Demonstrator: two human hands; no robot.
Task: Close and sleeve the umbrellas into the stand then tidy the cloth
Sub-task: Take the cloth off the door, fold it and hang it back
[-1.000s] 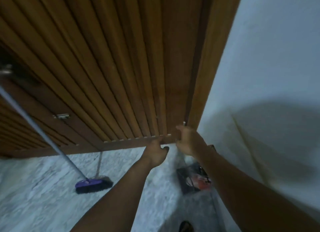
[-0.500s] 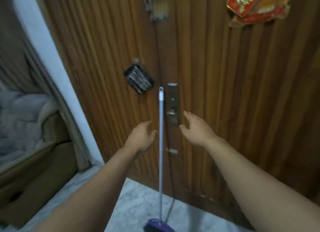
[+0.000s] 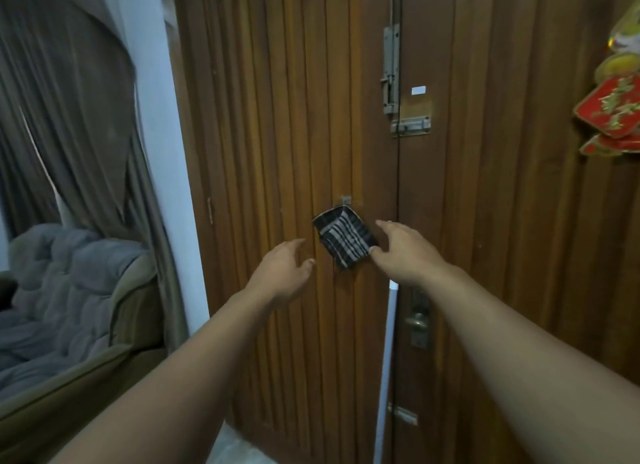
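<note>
From the head view, both hands reach up toward a folded, black-and-white striped cloth [image 3: 345,240] that hangs from a small hook [image 3: 346,199] on a wooden slatted door [image 3: 277,117]. The right hand [image 3: 401,252] is at the cloth's right edge, thumb touching or just short of its lower corner and fingers stretched out above; it does not yet grasp the cloth. The left hand [image 3: 284,269] is just beside the cloth on the left, apart from it, fingers relaxed and released, holding nothing.

A pale broom handle [image 3: 389,342] leans upright against the door below the right wrist, next to the lever handle [image 3: 417,321]. Higher up sit a slide bolt [image 3: 391,72] and a latch [image 3: 410,125]. A red and gold ornament [image 3: 609,113] hangs at the right edge. To the left are a brown curtain [image 3: 69,117] and a sofa [image 3: 104,325] with a grey blanket [image 3: 62,290].

No umbrella and no stand show here, so whether they are closed and sleeved cannot be told. By the reach, the cloth step looks to be just beginning: it still hangs on its hook and has yet to be taken or tidied.
</note>
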